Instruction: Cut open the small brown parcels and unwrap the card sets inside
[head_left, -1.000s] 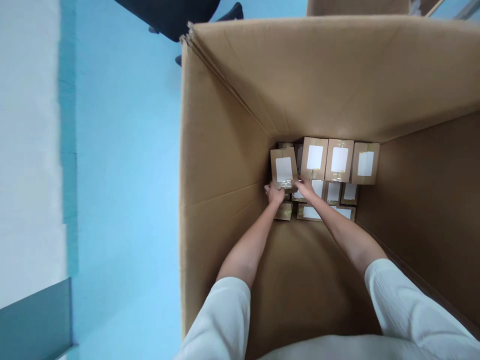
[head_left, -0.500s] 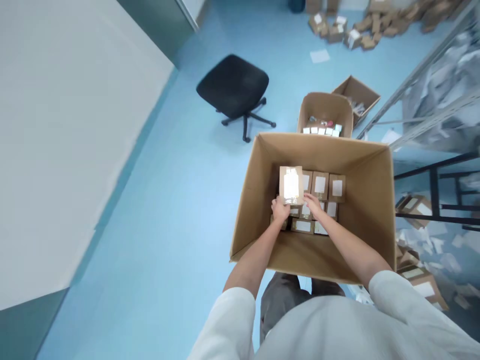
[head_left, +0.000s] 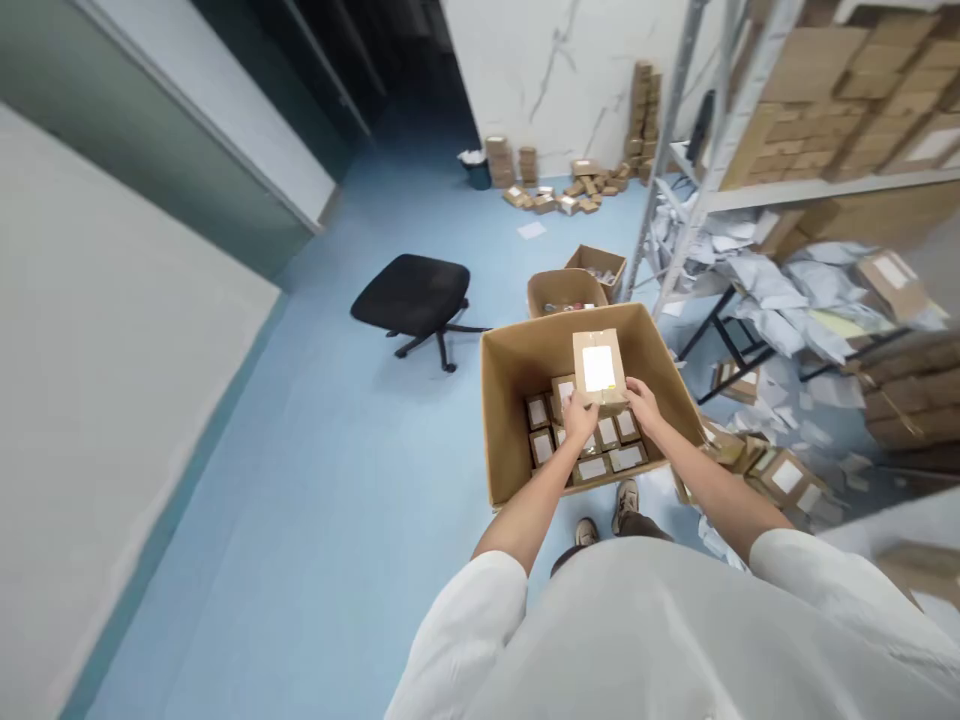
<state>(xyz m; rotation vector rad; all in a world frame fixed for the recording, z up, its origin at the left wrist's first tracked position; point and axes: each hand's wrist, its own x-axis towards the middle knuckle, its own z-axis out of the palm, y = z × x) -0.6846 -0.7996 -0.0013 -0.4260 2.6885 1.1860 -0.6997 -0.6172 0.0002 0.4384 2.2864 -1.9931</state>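
Observation:
Between my two hands is a small brown cardboard box [head_left: 610, 393] with a white label on its top. My left hand [head_left: 580, 415] grips its near left corner, and my right hand [head_left: 641, 403] grips its near right side. The held box is above the inside of a large open carton [head_left: 505, 420]. Beneath it, several small labelled boxes [head_left: 592, 468] lie in rows on the carton's bottom; my hands and the held box hide some of them.
Past the carton stand two smaller open cartons [head_left: 537, 293]. A black office chair [head_left: 411, 295] is to the left. A metal shelf rack [head_left: 810, 192] holds stacked boxes on the right, with parcels and paper scattered beneath. More small boxes [head_left: 568, 205] lie by the far wall.
The held box has risen from close above the other boxes and moved to the right within the carton. My view has tilted up and turned right, showing the rack and far wall.

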